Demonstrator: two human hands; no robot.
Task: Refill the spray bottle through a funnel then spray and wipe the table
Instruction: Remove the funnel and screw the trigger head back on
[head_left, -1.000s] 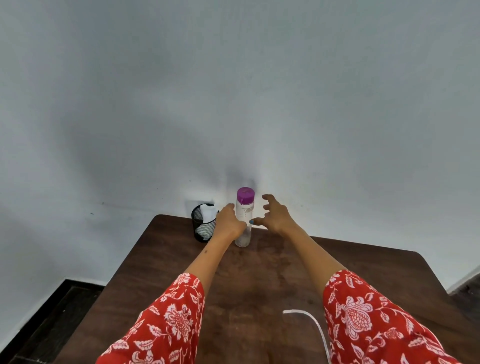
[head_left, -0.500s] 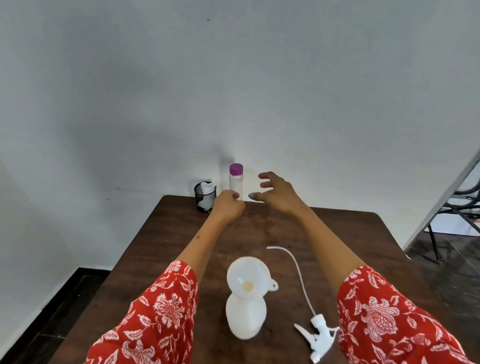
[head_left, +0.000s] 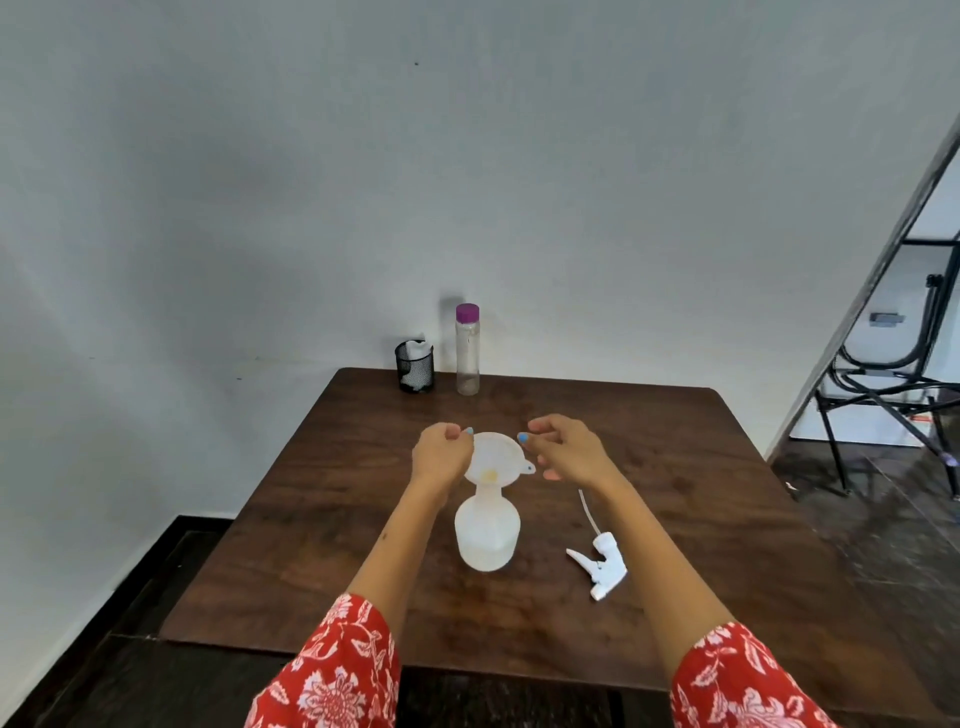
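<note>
1. A dark brown wooden table (head_left: 649, 452) fills the view, grain showing, its far edge tight against a plain pale grey wall (head_left: 363, 182).
2. Dark flooring (head_left: 883, 493) runs along the right side, and past the wall's end a black metal chair frame (head_left: 893, 384) stands.
3. One white spray bottle (head_left: 487, 535) stands upright near the table's centre, uncapped.
4. One white funnel (head_left: 493, 460) sits in its neck, small tab pointing right, a yellowish spot visible down in the throat.
5. One white trigger sprayer head (head_left: 600, 566) lies on its side right of the spray bottle, apart from it, its thin dip tube (head_left: 586, 512) trailing toward the far edge.
6. At the far edge, left of centre: one clear bottle (head_left: 467, 358) with a purple cap (head_left: 467, 313), upright and looking nearly empty.
7. Just left of it, one black mesh cup (head_left: 414, 366) with something white tucked inside.
8. Two hands, both at the funnel's rim! The left hand (head_left: 439, 454) is at the left edge, fingers curled and thumb tip meeting the rim; whether it truly grasps I cannot tell.
9. The right hand (head_left: 569, 449) hovers by the right edge, fingers loosely bent, thumb tip near the rim, gripping nothing.
10. Two red sleeves with a white floral print at the near edge.
11. No readable writing or brand on either bottle.
</note>
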